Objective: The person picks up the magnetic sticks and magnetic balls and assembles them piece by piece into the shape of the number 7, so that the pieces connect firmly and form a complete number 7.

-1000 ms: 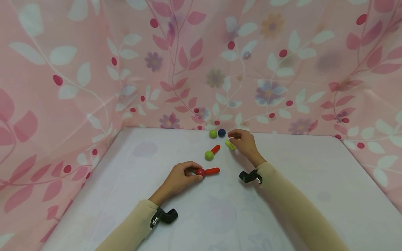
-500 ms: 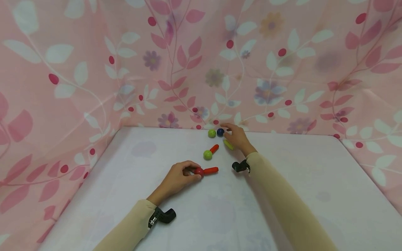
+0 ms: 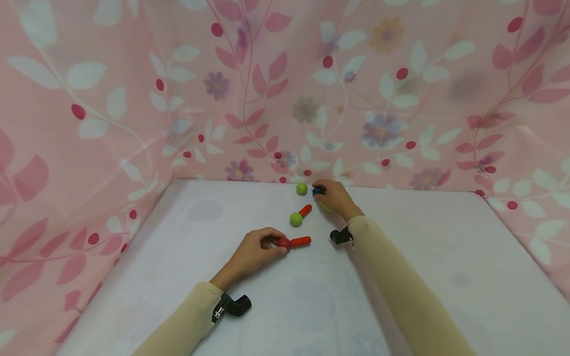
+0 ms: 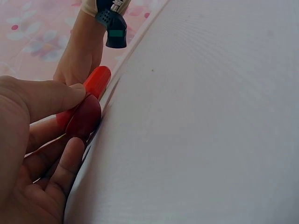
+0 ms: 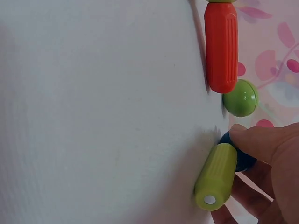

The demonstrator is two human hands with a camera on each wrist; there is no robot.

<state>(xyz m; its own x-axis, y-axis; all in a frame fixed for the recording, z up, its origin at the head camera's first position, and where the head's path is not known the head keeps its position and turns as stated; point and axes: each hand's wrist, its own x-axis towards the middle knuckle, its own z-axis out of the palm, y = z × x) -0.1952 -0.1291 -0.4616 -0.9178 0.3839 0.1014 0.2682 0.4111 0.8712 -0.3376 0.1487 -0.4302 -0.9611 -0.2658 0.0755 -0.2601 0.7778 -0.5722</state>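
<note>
My left hand (image 3: 254,251) grips a red ball (image 3: 284,244) resting low at the table, with a red-orange ridged stick (image 3: 301,241) pointing right from it. In the left wrist view, thumb and fingers lie around that ball (image 4: 84,116). Near the table's back edge, my right hand (image 3: 337,199) pinches a dark blue ball (image 3: 317,191) between thumb and fingers. A yellow-green ridged stick (image 5: 216,175) with a pale round spot on its end lies just in front of the blue ball, partly hidden by the hand in the head view.
A green ball (image 3: 302,189) sits left of the blue one at the back edge. Closer in, another green ball (image 3: 296,219) lies against a second red-orange stick (image 3: 305,210). Pink floral cloth (image 3: 267,99) stands behind the white table (image 3: 423,247).
My right hand has moved left and taken hold of the blue ball, which has shifted slightly away from the green ball. The left hand keeps its grip on the red ball in place.
</note>
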